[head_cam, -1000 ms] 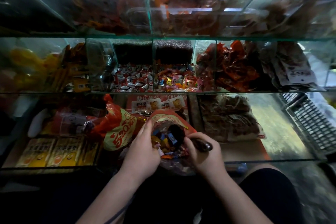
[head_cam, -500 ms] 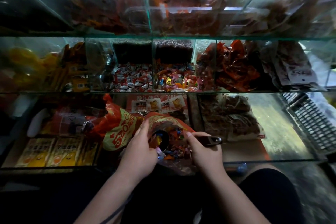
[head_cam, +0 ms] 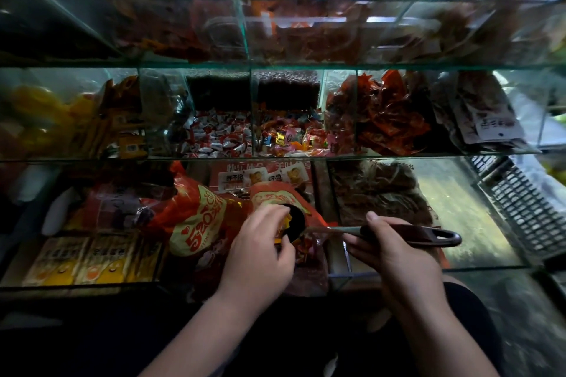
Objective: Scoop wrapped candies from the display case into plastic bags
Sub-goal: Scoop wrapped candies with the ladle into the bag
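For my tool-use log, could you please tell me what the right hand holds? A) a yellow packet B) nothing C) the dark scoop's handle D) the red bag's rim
C: the right hand grips the dark scoop by its handle, its bowl at the mouth of the red bag beside the left hand.

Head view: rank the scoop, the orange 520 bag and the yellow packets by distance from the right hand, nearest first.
1. Scoop: gripped by the right hand itself.
2. Orange 520 bag: to the left, bottom shelf.
3. Yellow packets: far left, bottom shelf.
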